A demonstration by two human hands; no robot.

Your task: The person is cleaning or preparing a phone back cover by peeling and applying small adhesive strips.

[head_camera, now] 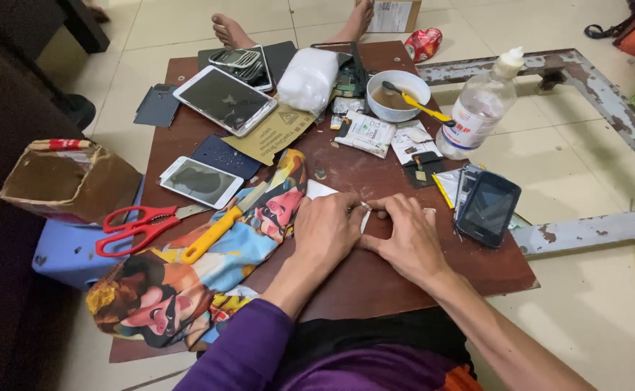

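Fingertips of both hands met over a small white piece [365, 210] lying on the brown counter [375, 275], just below a white sheet corner [319, 190]. The piece was mostly hidden, so its long axis and heading could not be told. Left hand [326, 230] lay knuckles-up with its grip pinched together on the piece's left edge; right hand [409, 235] pressed beside it, fingers curled down, and whether its grip actually clamped the piece I could not tell. Just right of that hand lay a dark phone [487, 208], its long axis running away from the person. To the left a printed cloth [209, 268] carried a yellow-handled tool [216, 232], with red scissors [138, 226] and a white phone [201, 182] beyond. Farther back stood a white bowl [399, 95] and a clear bottle [479, 108].
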